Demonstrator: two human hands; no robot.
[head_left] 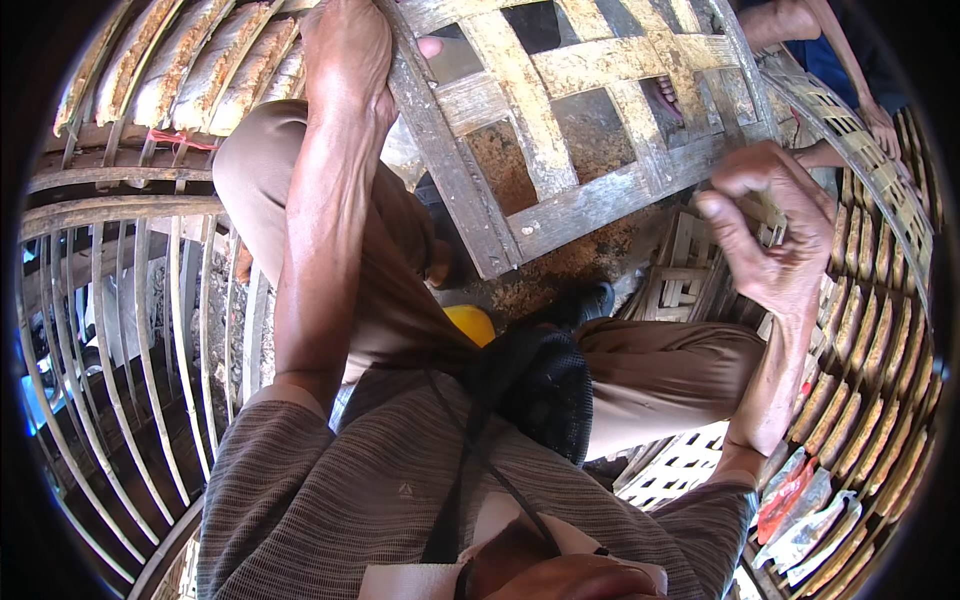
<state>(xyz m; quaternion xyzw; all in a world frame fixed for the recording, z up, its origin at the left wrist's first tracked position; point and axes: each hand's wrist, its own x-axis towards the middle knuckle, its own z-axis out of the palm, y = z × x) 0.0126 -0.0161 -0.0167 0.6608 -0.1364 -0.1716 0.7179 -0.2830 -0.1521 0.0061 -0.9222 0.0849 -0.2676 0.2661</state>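
Note:
A wooden rack (600, 212) with a lattice of wide woven bamboo strips is tilted up in front of me, and tan crumbs cling to its strips. My left hand (347, 50) is closed around its left side rail near the top of the view; some of its fingers are hidden behind the wood. Close to the rack's lower right corner is my right hand (770, 225). Its thumb stands apart from the bent, slightly blurred fingers, and nothing shows between them. Whether it touches the corner I cannot tell.
Slatted racks with long tan pieces stand at the upper left (190, 70) and right (850, 390). Another person's hand (880, 130) is at a woven panel (850, 140), upper right. Plastic bags (800, 510) lie lower right. A yellow object (470, 323) sits between my legs. Curved slats (120, 340) fill the left.

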